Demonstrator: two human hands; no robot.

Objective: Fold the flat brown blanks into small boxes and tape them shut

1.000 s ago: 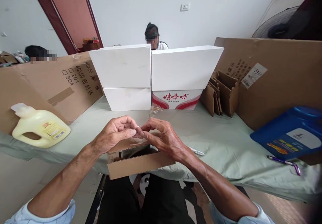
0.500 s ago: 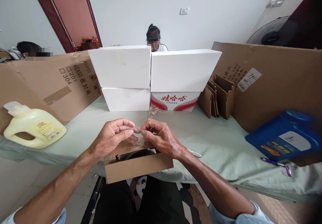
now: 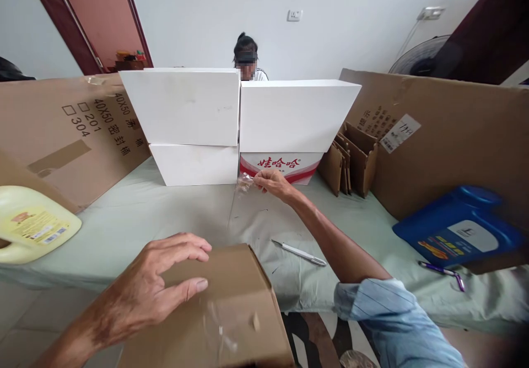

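My left hand (image 3: 167,277) hovers over a brown cardboard box (image 3: 237,307), thumb and fingers apart, holding nothing. I cannot tell whether it touches the box. The box sits at the near table edge, with a strip of clear tape and a small torn patch on its upper face. My right hand (image 3: 273,183) reaches forward, fingers pinched on crumpled clear tape (image 3: 245,183) before the white box with red print (image 3: 308,171). A slim silver craft knife (image 3: 300,252) lies on the cloth between the cardboard box and my right forearm.
White boxes (image 3: 182,106) are stacked across the table, with a person (image 3: 247,59) behind them. Large cardboard panels (image 3: 78,131) stand at both sides. Folded cardboard pieces (image 3: 355,158), a blue jug (image 3: 458,227) and a purple pen (image 3: 440,269) are right; a yellow jug (image 3: 37,222) is left.
My hands have parted: the right moved forward to the crumpled tape, the left stayed near the box. The box now shows a broad face instead of an opening. The craft knife is fully visible.
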